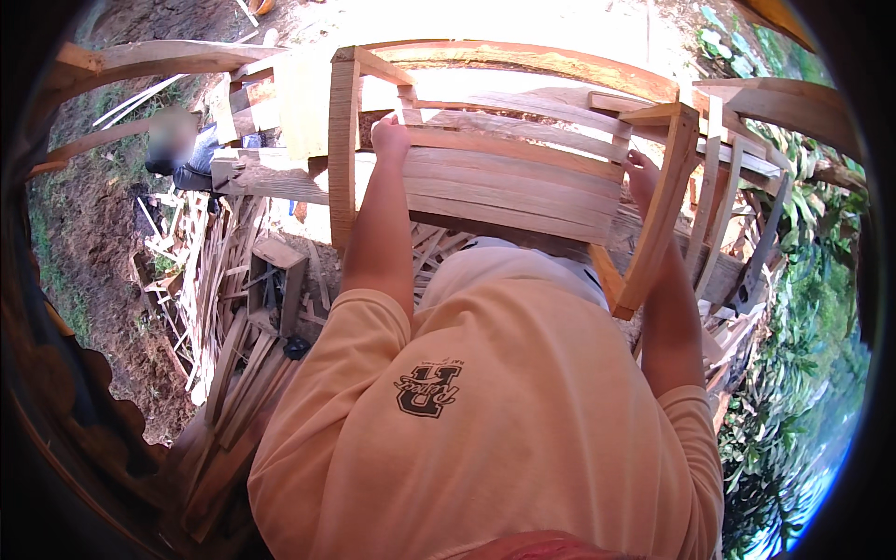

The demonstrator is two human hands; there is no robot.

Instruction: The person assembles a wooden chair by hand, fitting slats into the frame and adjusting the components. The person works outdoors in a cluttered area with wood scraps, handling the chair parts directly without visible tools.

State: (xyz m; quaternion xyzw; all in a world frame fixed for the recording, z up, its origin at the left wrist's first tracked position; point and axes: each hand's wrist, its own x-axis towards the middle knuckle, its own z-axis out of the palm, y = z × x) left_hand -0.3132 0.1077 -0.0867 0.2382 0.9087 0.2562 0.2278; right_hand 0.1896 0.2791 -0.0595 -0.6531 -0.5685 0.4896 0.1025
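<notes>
- Wooden chair frame (509,177) stands in front of the person, its slatted back facing them, over a heap of cut timber (233,308) on the ground.
- Left hand (390,135) is closed over the top edge of the upper slat, near the left upright post (343,149).
- Right hand (642,175) grips the slats' right end, just beside the curved right post (665,201).
- Another person (182,149) sits well apart at the far left.

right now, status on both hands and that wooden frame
Left hand gripping a top slat of the wooden chair frame. Right hand on the frame by its right post. Scrap wood pile close at lower left.
</notes>
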